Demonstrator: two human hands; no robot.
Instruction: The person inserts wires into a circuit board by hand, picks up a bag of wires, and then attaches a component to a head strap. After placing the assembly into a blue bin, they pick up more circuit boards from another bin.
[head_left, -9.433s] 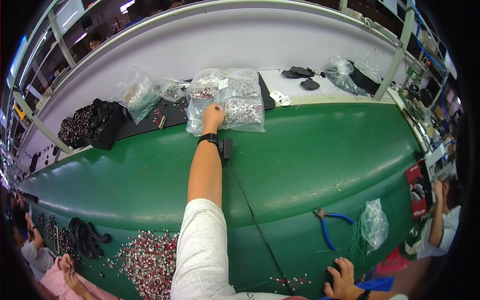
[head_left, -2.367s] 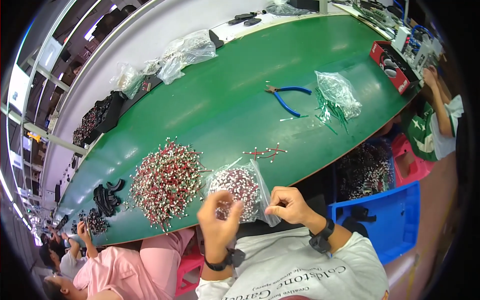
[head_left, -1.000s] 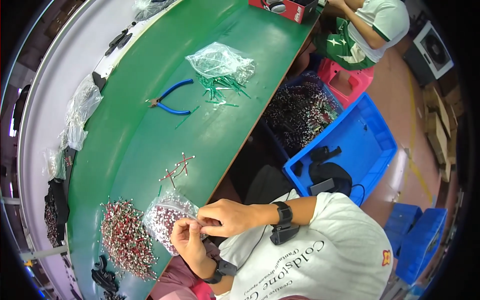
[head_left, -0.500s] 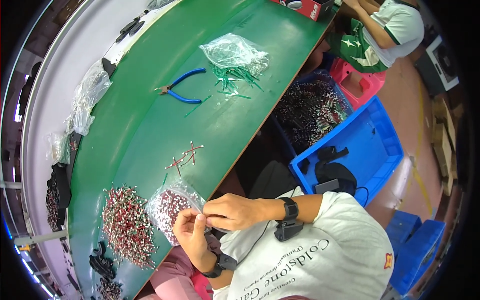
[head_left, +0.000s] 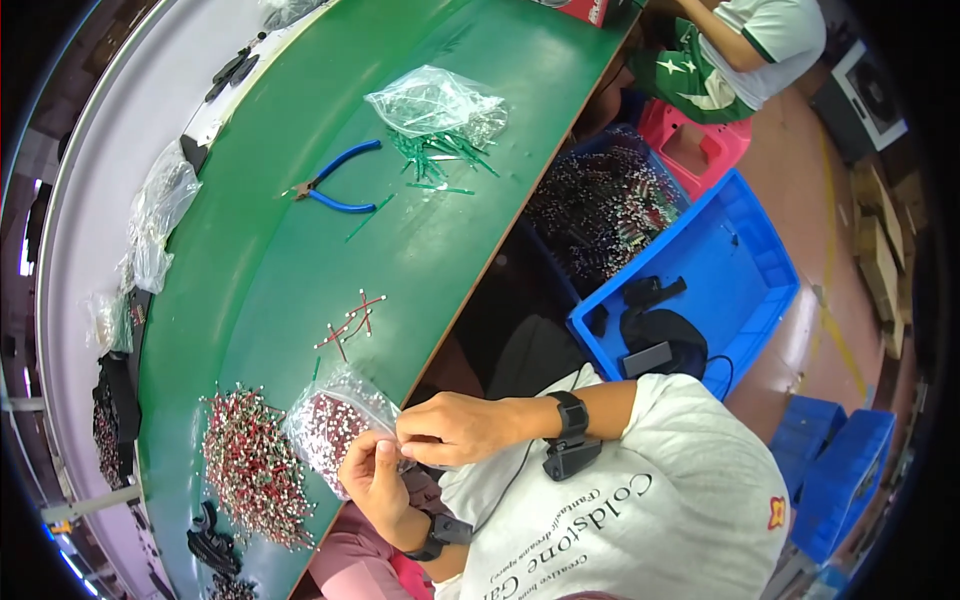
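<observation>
Worker at a green-topped table point(head_left: 430, 260), both hands together near its edge. Between them and the pile: a clear plastic bag filled with small red-and-white parts point(head_left: 335, 428), lying at the table's edge, its mouth turned toward the hands.

Right hand point(head_left: 450, 430): fingers bent and closed, tips gripping the bag's edge. Left hand point(head_left: 375, 478): thumb and forefinger pinching the same edge close by (exact contact partly hidden by the knuckles), other fingers curled. Black strap on each wrist.

Left of the bag, just beside it: a loose heap of red-and-white parts point(head_left: 257, 470), spread wide. Below the heap: black curved pieces point(head_left: 210, 545).

Beyond the bag, a few red sticks with white ends point(head_left: 350, 319), lying crossed. Farther along: blue-handled cutting pliers point(head_left: 311, 188), handles spread; near them a crumpled clear bag point(head_left: 435, 103) over a scatter of thin green strips point(head_left: 440, 155).

Off the table, to the right: an open blue plastic bin point(head_left: 740, 265) with black items inside, next to a crate of mixed small parts point(head_left: 610, 205). Behind these, a pink stool point(head_left: 728, 135) bearing a seated co-worker.
</observation>
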